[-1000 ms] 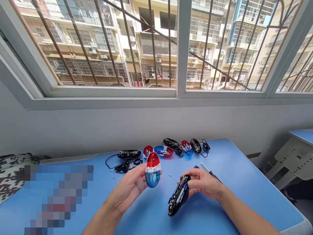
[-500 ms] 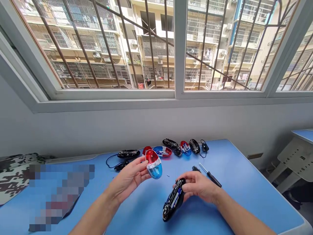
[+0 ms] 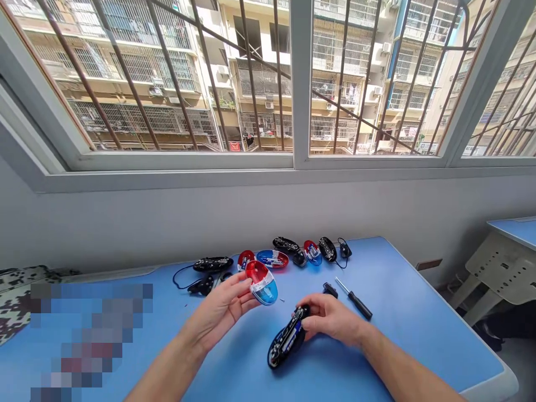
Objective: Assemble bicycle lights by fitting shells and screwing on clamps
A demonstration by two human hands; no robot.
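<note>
My left hand [image 3: 221, 310] grips a red, white and blue oval lamp cover [image 3: 262, 282], tilted above the blue table [image 3: 397, 335]. My right hand [image 3: 329, 319] holds a black oval base [image 3: 286, 338] with blue batteries in it; its lower end rests on the table. The two parts are apart, cover to the left and a little higher than the base.
More covers and black bases with wires lie along the far table edge [image 3: 278, 257]. A black-handled screwdriver [image 3: 354, 298] lies right of my right hand. A camouflage cloth [image 3: 17, 296] and a blurred patch sit at left. Another desk [image 3: 513, 231] stands at right.
Both hands have lowered towards the table. The cover has tilted from upright to slanting. The base has swung lower and leftward until its end rests on the table.
</note>
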